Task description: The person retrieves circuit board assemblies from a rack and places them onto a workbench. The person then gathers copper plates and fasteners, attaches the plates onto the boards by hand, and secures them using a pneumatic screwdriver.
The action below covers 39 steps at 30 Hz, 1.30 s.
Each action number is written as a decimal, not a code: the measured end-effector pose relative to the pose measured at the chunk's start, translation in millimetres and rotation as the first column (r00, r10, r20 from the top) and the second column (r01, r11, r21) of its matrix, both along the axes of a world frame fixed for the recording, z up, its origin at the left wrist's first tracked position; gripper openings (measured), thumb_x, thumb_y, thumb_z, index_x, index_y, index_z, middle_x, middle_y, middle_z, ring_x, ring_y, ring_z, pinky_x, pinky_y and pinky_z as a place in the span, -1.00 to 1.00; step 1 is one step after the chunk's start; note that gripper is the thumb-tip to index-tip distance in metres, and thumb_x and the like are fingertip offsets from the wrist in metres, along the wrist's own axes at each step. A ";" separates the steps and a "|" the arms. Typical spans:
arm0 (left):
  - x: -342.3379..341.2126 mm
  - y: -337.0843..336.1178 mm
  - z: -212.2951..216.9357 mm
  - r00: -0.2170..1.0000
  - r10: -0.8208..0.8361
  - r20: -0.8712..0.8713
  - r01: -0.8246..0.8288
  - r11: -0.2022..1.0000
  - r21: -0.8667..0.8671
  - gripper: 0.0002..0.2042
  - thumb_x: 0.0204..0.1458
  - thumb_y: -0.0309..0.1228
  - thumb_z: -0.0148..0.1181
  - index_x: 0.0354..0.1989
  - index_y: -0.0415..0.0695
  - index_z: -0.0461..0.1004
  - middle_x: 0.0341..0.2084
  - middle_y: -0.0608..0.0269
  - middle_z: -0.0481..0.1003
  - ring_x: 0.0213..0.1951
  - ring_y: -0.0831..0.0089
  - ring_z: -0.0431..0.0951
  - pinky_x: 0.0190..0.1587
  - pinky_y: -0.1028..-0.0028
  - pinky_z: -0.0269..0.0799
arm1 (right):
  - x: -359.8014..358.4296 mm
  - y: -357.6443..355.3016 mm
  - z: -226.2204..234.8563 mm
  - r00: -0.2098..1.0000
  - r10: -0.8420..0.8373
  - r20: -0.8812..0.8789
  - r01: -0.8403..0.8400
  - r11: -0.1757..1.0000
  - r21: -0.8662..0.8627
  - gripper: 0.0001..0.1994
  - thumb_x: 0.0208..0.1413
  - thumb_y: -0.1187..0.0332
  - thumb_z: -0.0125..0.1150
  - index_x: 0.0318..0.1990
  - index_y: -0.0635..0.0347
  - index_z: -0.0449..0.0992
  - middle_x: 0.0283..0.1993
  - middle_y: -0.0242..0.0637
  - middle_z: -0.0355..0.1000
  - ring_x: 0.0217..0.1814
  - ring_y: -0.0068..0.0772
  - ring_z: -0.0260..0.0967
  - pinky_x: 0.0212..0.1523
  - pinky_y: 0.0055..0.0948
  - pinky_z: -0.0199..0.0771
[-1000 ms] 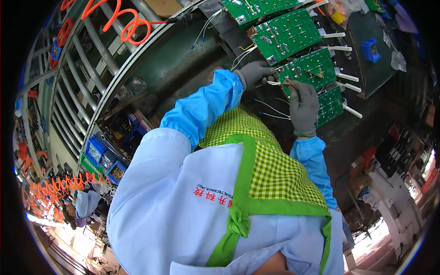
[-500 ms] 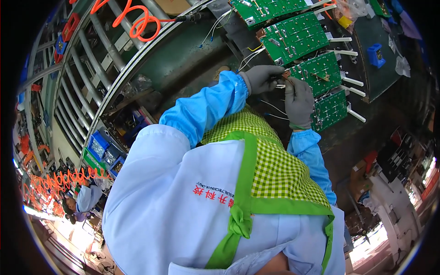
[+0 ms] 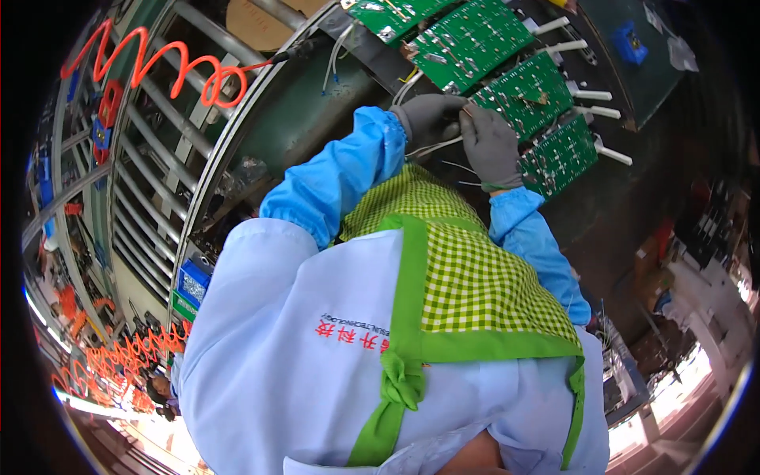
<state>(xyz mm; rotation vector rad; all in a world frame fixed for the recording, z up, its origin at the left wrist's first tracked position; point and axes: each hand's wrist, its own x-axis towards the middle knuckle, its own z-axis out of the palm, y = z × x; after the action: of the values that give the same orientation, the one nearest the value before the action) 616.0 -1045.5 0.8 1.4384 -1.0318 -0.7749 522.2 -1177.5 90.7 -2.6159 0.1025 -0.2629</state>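
Note:
My left hand and my right hand, both in grey gloves, meet at the left edge of a green circuit board. Their fingers are closed in a pinch around a small brownish piece at the board's corner, too small and covered to name. White wires pass below my left hand towards my right fingers. Just nearer to me lies another green circuit board, beside my right wrist. A larger green circuit board lies beyond my hands, with one more green circuit board at the top.
White posts stick out along the boards' right side. A blue bin sits at the far right. On the left runs a roller conveyor, with an orange coiled hose over it. A blue box of small metal parts stands near my left elbow.
The whole view has shifted, so boards and hands appear farther left and higher. Both hands stay together at the same board's left edge, fingers still closed.

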 end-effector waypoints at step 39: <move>-20.7 -38.5 24.1 -0.120 0.479 -0.870 -0.185 0.850 0.494 -0.84 0.11 -0.28 0.06 -0.37 -0.11 0.42 -0.59 0.31 0.37 -0.61 0.55 0.33 -0.68 0.65 0.15 | -12.0 -40.9 5.0 0.996 -0.047 0.074 0.036 0.988 0.149 -0.86 0.06 0.39 0.12 -0.22 0.17 0.45 -0.26 -0.13 0.41 -0.24 -0.04 0.39 -0.25 -0.22 0.40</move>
<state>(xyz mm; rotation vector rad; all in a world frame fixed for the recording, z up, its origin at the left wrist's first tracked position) 595.3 -1084.0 24.8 0.7562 0.6722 -1.2226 510.2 -1218.5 95.6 -2.4551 0.1445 -0.3570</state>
